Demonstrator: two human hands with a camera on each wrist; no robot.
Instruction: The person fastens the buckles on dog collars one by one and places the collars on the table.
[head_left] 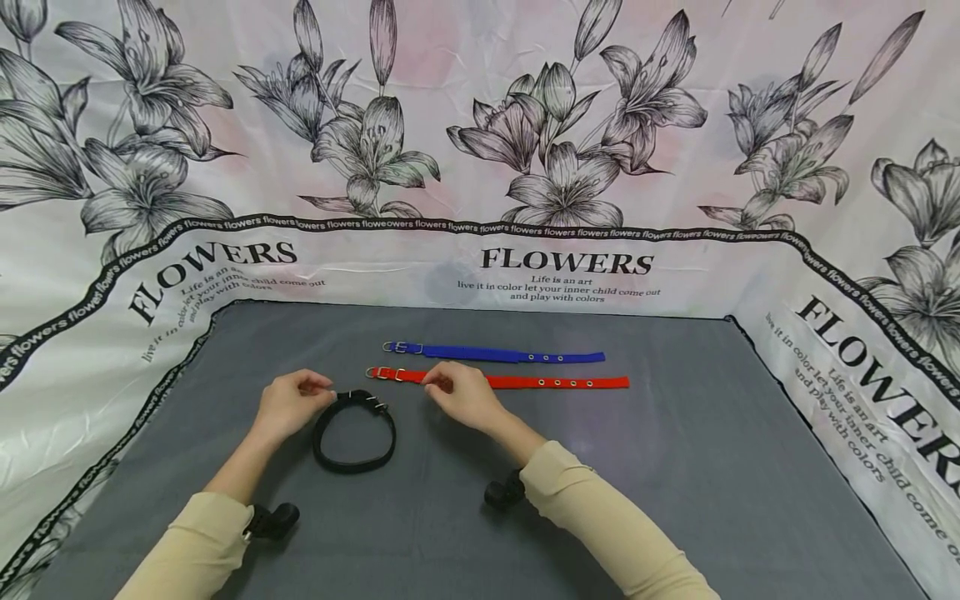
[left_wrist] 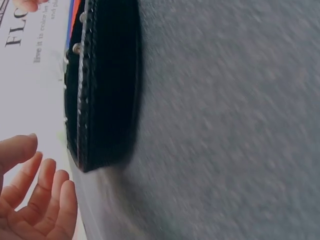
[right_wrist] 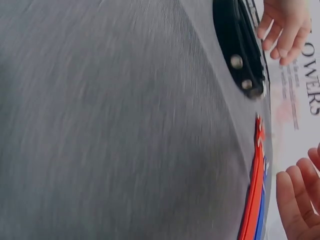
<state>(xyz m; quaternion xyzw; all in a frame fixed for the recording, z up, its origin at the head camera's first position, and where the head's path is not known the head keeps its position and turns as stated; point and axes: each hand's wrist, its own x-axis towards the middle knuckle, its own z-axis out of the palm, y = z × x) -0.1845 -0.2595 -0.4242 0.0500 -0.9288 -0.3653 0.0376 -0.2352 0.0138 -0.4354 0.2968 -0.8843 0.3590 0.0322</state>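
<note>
so, biggest first: a white flower-print cloth (head_left: 450, 150) wraps the back and sides, and a grey counter (head_left: 637, 492) carries everything. on it lie a red strap (head_left: 521, 382) and, just beyond, a slightly shorter blue strap (head_left: 480, 354), both flat and about parallel. the black collar (head_left: 356, 467) is closer in, left of centre, closed into a ring and standing on its edge.

imo that's the weak spot: it's only resting on a thin edge, so a clumsy nudge from the left could tip it or slide it into the red one, and a low pass on the right might knock the red strap askew.

direction-wise, the ring is roughly round, so i wouldn't give it a long axis; its fastening faces the far right side. the flat two run left to right, fittings left, punched ends right.

both hands look released: the left hand (head_left: 294, 404) is right beside the black ring with relaxed fingers, grasping nothing, and the right hand (head_left: 467, 393) hovers by the red strap, fingers loose too.

smallest bit, the metal buckle (head_left: 377, 406) on the black one.
</note>
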